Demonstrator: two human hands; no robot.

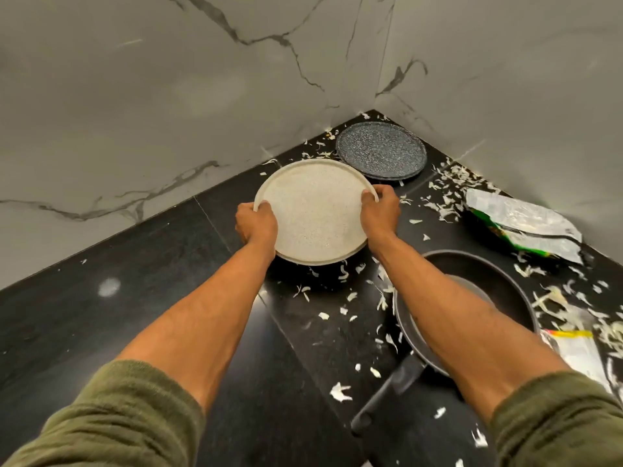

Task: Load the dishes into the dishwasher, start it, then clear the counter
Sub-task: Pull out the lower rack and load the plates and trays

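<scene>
At 4 o'clock a black pan (499,298) sits on the black counter (135,332). In the centre the left hand (257,224) and the right hand (380,210) curl their fingers on the rim of the pale plate (313,210). Farther, at 1 o'clock, lies a dark speckled plate (381,150).

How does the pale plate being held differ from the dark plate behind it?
The pale plate is cream-coloured; the dark plate is blue-grey. The pale plate is gripped at its rim by the left hand and right hand and looks tilted, while the dark plate lies flat and untouched on the counter, in the far corner. Both are round, speckled and low-rimmed.
</scene>
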